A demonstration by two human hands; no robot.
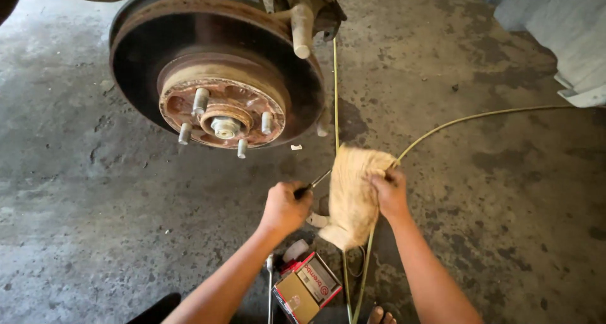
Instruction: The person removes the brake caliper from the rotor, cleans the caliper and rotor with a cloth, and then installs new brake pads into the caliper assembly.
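The left hand point(285, 207) is curled into a closed grip around the dark handle of a thin metal tool point(314, 184), whose slim shaft slants up and to the right until its tip disappears behind a cloth; it looks like a small screwdriver or pick, though the handle is mostly hidden in the fist. The right hand point(390, 194) has its fingers clamped shut on the upper right edge of a tan, stained cloth point(352, 194), which hangs down between the two hands and lies just beside the left fist. So the tool's shaft bridges the gap from the left grip to the cloth, and the cloth drapes from the right grip toward the floor.

A yellowish hose point(467, 118) runs from the right hand across the stained concrete floor point(95, 223) to the far right, and another length of it runs straight up past the cloth toward the wheel hub. Above and to the left of the hands stands a rusty brake disc point(151, 59) with its hub and studs point(224, 119) exposed, well apart from both hands. Below the hands, near the forearms, lies a red and brown cardboard box point(307, 287), with a slim metal tool point(270, 286) just left of it
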